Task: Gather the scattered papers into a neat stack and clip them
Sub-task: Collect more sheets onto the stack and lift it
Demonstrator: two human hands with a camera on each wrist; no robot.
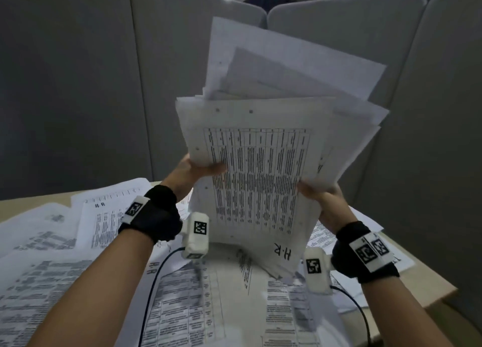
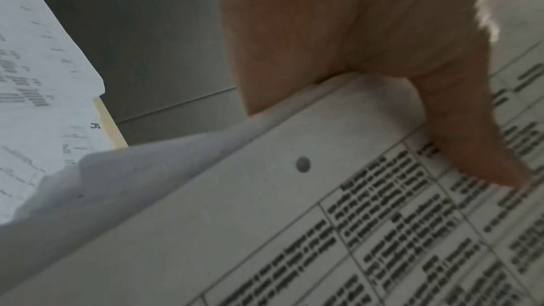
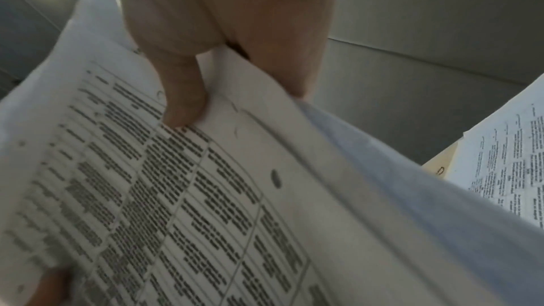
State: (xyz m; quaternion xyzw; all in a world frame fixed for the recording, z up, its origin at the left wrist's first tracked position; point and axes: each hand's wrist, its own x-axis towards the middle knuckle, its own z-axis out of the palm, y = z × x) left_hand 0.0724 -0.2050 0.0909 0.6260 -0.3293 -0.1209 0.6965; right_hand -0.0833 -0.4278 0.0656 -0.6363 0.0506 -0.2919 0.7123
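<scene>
The left hand (image 1: 194, 167) and right hand (image 1: 317, 191) each pinch a side edge of the uneven paper bundle (image 1: 260, 164), raised above the table (image 1: 427, 281). Its sheet edges sit fanned and misaligned. Loose printed sheets (image 1: 109, 216) cover the table below; grey partition panels (image 1: 78, 85) enclose it.

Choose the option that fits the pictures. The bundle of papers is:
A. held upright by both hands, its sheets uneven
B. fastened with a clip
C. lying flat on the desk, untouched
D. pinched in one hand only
A: the left hand and right hand grip the sides of the bundle of papers, whose upper sheets fan out unevenly.
</scene>
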